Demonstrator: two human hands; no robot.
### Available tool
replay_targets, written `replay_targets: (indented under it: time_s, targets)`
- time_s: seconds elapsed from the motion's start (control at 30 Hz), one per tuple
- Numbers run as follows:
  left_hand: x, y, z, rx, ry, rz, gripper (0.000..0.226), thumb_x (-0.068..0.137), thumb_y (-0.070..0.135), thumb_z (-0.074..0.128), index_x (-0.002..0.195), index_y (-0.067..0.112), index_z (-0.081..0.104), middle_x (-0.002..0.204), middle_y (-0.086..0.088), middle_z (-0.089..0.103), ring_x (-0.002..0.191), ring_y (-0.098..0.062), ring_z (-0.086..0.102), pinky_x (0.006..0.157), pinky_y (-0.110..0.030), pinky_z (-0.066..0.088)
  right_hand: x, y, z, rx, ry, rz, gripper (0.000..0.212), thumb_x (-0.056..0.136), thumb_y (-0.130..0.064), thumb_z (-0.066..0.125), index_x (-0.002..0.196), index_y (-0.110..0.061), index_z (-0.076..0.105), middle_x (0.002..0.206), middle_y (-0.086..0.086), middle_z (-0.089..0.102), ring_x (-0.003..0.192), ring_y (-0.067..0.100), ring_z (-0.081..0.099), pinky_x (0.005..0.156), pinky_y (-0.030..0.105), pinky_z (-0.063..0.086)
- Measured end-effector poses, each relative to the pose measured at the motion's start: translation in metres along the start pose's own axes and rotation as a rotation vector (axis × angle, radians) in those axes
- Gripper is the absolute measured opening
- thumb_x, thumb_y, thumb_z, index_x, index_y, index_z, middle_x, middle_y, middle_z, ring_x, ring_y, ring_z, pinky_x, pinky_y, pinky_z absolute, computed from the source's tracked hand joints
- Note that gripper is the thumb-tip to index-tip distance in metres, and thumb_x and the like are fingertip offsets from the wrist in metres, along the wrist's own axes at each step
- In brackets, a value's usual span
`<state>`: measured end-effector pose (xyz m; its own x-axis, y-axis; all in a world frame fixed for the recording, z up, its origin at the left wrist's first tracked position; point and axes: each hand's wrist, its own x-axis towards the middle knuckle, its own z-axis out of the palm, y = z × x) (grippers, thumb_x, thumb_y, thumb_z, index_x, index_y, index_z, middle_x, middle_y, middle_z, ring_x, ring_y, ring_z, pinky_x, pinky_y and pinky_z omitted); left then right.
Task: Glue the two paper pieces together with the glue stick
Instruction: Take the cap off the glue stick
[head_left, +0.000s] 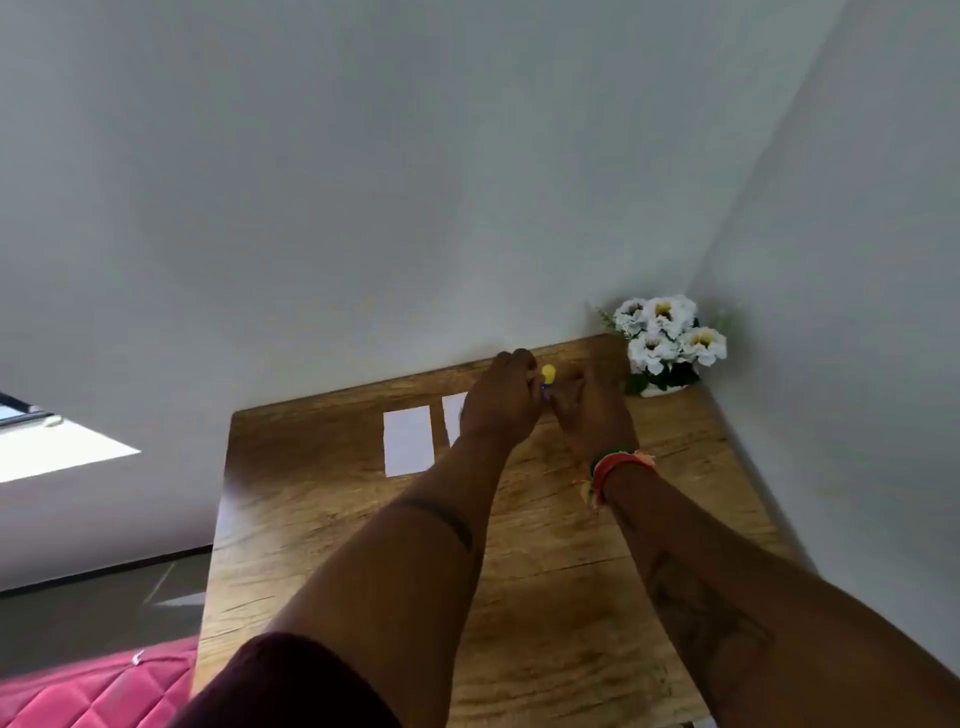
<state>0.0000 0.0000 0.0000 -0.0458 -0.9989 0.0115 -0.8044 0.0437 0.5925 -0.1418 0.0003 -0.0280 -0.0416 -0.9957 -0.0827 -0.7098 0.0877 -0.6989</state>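
Both hands up at far edge of wooden table (519, 597), meeting around the glue stick (547, 379). L hand (501, 410) and R hand (592, 415) both curled w/ fingers closed toward the stick; yellow cap end pokes up between them, bit of blue/purple body below it, so long axis roughly upright, maybe slight tilt. Looks like uncapping or twisting, but which hand has body vs cap, can't tell, fingers hide it. Key relation: paper is left of and slightly nearer the person than the stick. Left paper piece (409, 440) lies flat, fully visible, long side running away from the person. Right paper piece (453, 421) just beside it w/ narrow gap, not touching, mostly hidden under L hand/wrist. So L hand is nearer to both pieces; stick needs to come down and leftward to reach paper. No glue seen on paper yet, pieces apart, so task looks early. R wrist has red/green bracelet (613, 465). White flower pot (665, 343) in far R corner of table, near R hand, knock risk if elbow swings. Plain grey walls behind & right; pink quilted surface (93, 691) low left.
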Motion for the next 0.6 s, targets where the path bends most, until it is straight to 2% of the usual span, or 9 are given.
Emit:
replay_targets:
  time_s: [0.1,0.17,0.23,0.3,0.37,0.43,0.5,0.53,0.6]
  targets:
    - [0.014,0.002,0.012,0.003,-0.054,-0.013,0.04,0.102,0.025,0.056,0.14,0.013,0.055,0.133,-0.012,0.057,0.116,-0.029,0.061,0.096,-0.045,0.051,0.013,0.005,0.006,0.022,-0.041,0.022,0.038,0.097,-0.034,0.057,0.124,-0.007,0.058,0.126,0.018,0.061,0.115,0.036,0.059,0.09,0.048,0.051]
    - [0.019,0.002,0.018,0.011,-0.084,-0.003,0.041,0.102,0.025,0.057,0.142,0.015,0.056,0.136,-0.012,0.055,0.119,-0.029,0.06,0.099,-0.046,0.051,0.018,0.005,0.011,-0.008,-0.072,0.012,0.034,0.097,-0.025,0.055,0.125,-0.006,0.061,0.132,0.016,0.06,0.121,0.038,0.055,0.095,0.05,0.051]
    - [0.023,0.002,0.025,0.019,-0.097,0.01,0.035,0.101,0.025,0.056,0.135,0.017,0.062,0.131,-0.01,0.057,0.115,-0.028,0.061,0.095,-0.045,0.053,0.025,0.006,0.015,-0.031,-0.086,-0.03,0.031,0.093,-0.011,0.055,0.123,-0.007,0.063,0.128,0.014,0.062,0.122,0.036,0.054,0.095,0.047,0.051]
    - [0.026,0.003,0.027,0.001,-0.074,0.005,0.025,0.099,0.022,0.057,0.121,0.017,0.069,0.121,-0.009,0.06,0.106,-0.027,0.062,0.09,-0.041,0.054,0.029,0.005,0.016,-0.017,-0.063,-0.046,0.023,0.09,-0.005,0.055,0.11,-0.005,0.067,0.11,0.015,0.068,0.112,0.038,0.058,0.091,0.044,0.052]
    - [0.026,0.007,0.021,-0.094,-0.011,-0.035,0.018,0.098,0.018,0.061,0.112,0.015,0.072,0.114,-0.008,0.061,0.099,-0.023,0.063,0.087,-0.037,0.054,0.03,-0.004,0.014,0.024,-0.037,-0.04,0.019,0.091,-0.006,0.054,0.102,-0.004,0.07,0.097,0.016,0.07,0.103,0.039,0.062,0.087,0.048,0.053]
    - [0.017,0.01,0.006,-0.222,0.051,-0.049,0.016,0.096,0.019,0.066,0.11,0.016,0.073,0.11,-0.004,0.061,0.092,-0.011,0.062,0.083,-0.022,0.051,0.017,-0.017,0.006,0.15,-0.027,-0.059,0.021,0.096,-0.009,0.052,0.108,-0.005,0.069,0.098,0.014,0.072,0.098,0.033,0.065,0.082,0.048,0.055]
    - [-0.005,0.009,-0.015,-0.277,0.1,0.015,0.017,0.096,0.025,0.067,0.112,0.02,0.073,0.105,0.003,0.06,0.085,0.001,0.059,0.076,-0.006,0.042,-0.006,-0.028,-0.011,0.267,-0.046,-0.148,0.021,0.101,-0.016,0.054,0.113,-0.009,0.069,0.1,0.007,0.073,0.093,0.022,0.069,0.078,0.042,0.057]
    - [-0.023,0.008,-0.026,-0.284,0.103,0.066,0.02,0.097,0.03,0.066,0.115,0.022,0.072,0.105,0.006,0.06,0.084,0.004,0.059,0.076,-0.005,0.041,-0.021,-0.03,-0.02,0.289,-0.074,-0.214,0.019,0.102,-0.023,0.057,0.111,-0.013,0.07,0.098,0.0,0.074,0.089,0.014,0.069,0.075,0.037,0.057]
    - [-0.063,0.001,-0.045,-0.279,0.064,0.131,0.027,0.099,0.04,0.059,0.122,0.029,0.067,0.11,0.01,0.062,0.091,0.005,0.061,0.085,-0.017,0.047,-0.05,-0.034,-0.037,0.267,-0.116,-0.3,0.012,0.098,-0.034,0.063,0.103,-0.024,0.067,0.089,-0.014,0.069,0.081,-0.001,0.065,0.068,0.02,0.051]
